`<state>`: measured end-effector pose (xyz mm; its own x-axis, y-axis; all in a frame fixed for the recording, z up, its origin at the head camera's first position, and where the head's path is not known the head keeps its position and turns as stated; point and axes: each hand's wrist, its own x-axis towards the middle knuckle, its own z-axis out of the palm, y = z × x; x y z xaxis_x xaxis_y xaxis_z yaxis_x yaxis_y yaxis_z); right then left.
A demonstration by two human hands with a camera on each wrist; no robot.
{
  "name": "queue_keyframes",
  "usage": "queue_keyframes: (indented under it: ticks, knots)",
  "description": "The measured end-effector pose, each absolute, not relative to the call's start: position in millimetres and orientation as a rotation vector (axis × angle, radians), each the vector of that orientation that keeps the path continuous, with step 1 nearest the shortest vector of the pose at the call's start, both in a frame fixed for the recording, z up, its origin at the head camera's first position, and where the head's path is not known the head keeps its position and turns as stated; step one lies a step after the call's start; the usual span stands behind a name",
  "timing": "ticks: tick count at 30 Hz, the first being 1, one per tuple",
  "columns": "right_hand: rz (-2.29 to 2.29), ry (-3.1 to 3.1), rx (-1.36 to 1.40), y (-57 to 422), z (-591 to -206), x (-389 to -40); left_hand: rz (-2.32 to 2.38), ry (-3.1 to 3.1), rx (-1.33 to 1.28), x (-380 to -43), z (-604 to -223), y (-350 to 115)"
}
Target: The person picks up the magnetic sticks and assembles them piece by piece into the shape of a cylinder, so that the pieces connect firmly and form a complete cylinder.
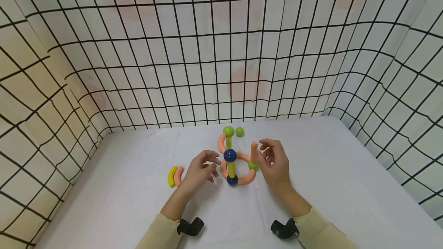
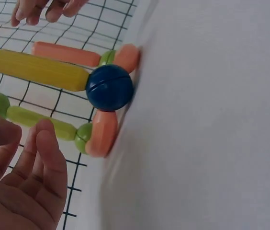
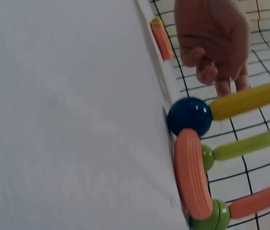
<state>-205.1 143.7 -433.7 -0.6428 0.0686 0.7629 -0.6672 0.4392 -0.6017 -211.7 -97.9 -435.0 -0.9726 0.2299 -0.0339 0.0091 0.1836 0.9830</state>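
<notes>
A ring of curved orange pieces (image 1: 246,178) lies on the table, joined by balls. From its front blue ball (image 1: 232,180) a yellow rod (image 1: 231,169) rises to another blue ball (image 1: 230,155). An orange rod (image 1: 254,151) stands on the right green ball (image 1: 253,165). At the back, a green rod (image 3: 247,144) carries a green ball (image 1: 228,131) and a curved orange piece (image 1: 221,143). My left hand (image 1: 200,170), loosely bent, hovers left of the ring, holding nothing. Beside the orange rod is my right hand (image 1: 277,164), fingers bent; the left wrist view shows it apart from the rod.
A yellow curved piece (image 1: 172,176) and an orange curved piece (image 1: 178,175) lie left of my left hand. Another green ball (image 1: 240,131) is at the back. Black netting (image 1: 221,57) over white cloth encloses the white table (image 1: 328,180) at back and sides.
</notes>
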Motion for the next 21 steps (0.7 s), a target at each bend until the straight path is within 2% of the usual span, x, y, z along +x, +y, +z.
queue_keyframes:
  ticks: [5,9,21]
  knots:
    - [1.406,-2.007,0.376,154.9,-436.1,-210.6,1.837,2.293,0.333,-210.6,-442.3,-96.2]
    - [1.443,-2.143,0.318,167.9,-452.8,-224.0,1.793,2.293,0.401,-210.0,-447.7,-95.3]
    - [1.376,-2.582,0.392,181.2,-480.0,-238.1,1.61,2.224,0.566,-206.9,-455.2,-92.7]
